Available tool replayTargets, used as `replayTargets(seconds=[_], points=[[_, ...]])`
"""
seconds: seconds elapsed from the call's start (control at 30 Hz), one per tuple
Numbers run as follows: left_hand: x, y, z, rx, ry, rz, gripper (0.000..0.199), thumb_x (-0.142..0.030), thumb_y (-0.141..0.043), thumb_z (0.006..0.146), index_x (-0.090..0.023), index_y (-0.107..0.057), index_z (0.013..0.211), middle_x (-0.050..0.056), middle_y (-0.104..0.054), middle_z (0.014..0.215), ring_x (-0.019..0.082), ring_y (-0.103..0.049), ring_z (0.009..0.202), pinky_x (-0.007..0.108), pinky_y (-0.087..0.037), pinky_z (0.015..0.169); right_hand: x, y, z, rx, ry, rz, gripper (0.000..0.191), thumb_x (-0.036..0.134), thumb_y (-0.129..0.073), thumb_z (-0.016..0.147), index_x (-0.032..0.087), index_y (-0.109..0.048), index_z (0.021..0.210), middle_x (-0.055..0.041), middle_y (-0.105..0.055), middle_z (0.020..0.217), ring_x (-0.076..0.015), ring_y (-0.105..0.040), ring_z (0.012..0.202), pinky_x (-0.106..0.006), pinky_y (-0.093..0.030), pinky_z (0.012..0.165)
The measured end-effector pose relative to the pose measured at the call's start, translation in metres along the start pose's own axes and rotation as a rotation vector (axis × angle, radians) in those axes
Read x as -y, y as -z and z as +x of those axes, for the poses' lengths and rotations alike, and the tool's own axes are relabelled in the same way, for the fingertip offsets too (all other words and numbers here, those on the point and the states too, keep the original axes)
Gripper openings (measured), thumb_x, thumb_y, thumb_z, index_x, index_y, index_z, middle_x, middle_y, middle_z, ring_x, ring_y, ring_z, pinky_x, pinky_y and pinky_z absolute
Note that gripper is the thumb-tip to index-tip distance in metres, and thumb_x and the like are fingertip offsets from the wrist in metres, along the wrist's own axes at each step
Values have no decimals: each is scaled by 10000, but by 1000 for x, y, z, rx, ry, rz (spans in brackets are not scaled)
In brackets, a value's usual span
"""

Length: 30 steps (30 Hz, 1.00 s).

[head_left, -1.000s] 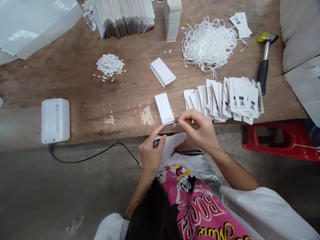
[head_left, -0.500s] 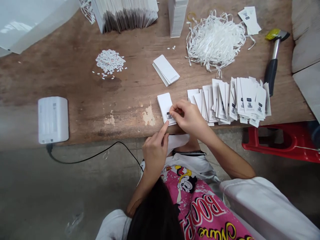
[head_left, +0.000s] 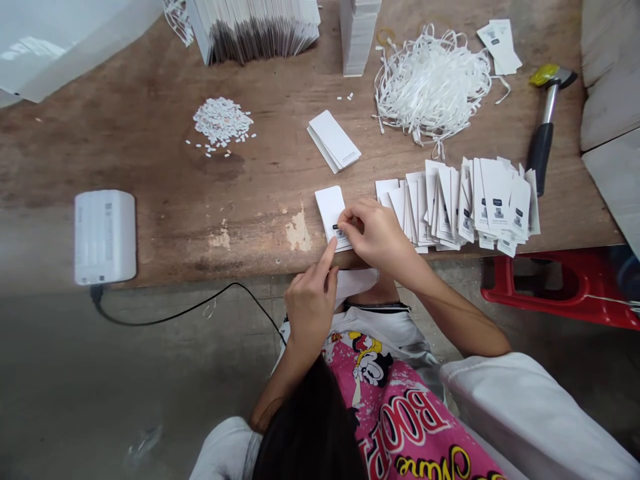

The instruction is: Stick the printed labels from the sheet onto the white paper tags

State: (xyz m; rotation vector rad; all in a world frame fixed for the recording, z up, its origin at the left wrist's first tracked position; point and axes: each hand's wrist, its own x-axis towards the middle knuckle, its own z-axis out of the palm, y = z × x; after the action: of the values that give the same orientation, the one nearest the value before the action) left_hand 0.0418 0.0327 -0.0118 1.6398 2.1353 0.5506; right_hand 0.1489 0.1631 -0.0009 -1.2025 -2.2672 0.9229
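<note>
A small stack of white printed cards (head_left: 329, 203) lies at the table's near edge, under both hands. My right hand (head_left: 377, 230) rests over its right side, thumb and forefinger pinched together at the dark printed mark. Whatever sits between those fingertips is too small to make out. From below, my left hand (head_left: 313, 293) reaches up with its forefinger stretched out, the tip touching the stack's lower edge; it grips nothing. Just right of my right hand is a long overlapping row of similar printed cards (head_left: 497, 193). Another few folded white cards (head_left: 334, 139) lie farther back.
A heap of tiny white pieces (head_left: 220, 121) lies back left. White string loops (head_left: 435, 83) pile up back right, near a hammer (head_left: 545, 127). Packed cards (head_left: 260, 27) stand at the back. A white box-shaped device (head_left: 105, 237) with a cable sits left; a red stool (head_left: 555, 287) stands below right.
Both hands stay almost in place at the card stack. The left fingertip has shifted very slightly upward; the whole view has moved a little.
</note>
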Motion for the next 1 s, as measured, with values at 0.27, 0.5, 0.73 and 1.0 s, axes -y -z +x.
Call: replayTargets(seconds=[0.27,0.5,0.73,1.0], points=[[-6,7,5,37,13,122,483,-227,-500,931,-352,-457,1396,-2,-746,965,166,-668,747,260,-451,678,4,-2,-11,-109,81,-261,174,137,-501,887,144,-673,912,-104,-624,903,-231,-551,872,-371,-459,778],[-2,3,4,4,10,64,472,-248,-527,915,-327,-482,1378,10,-751,926,187,-678,727,277,-457,665,-3,-10,-45,-138,313,-433,314,137,-478,927,145,-592,1220,-141,-611,1269,-265,-526,1188,-413,-451,941],[5,-3,-9,-114,225,-169,611,-295,-616,857,-223,-377,1415,-22,-712,736,179,-675,684,258,-455,656,-13,-13,-56,-185,457,-581,240,149,-514,931,133,-635,1137,-106,-649,1252,-250,-548,1183,-398,-401,964],[-1,-2,-16,-23,295,-288,593,-296,-645,824,-258,-434,1377,-41,-708,743,179,-669,732,269,-456,693,-9,-11,-53,-176,564,-688,267,110,-452,947,49,-637,1130,-158,-662,1216,-257,-577,1151,-403,-415,931]])
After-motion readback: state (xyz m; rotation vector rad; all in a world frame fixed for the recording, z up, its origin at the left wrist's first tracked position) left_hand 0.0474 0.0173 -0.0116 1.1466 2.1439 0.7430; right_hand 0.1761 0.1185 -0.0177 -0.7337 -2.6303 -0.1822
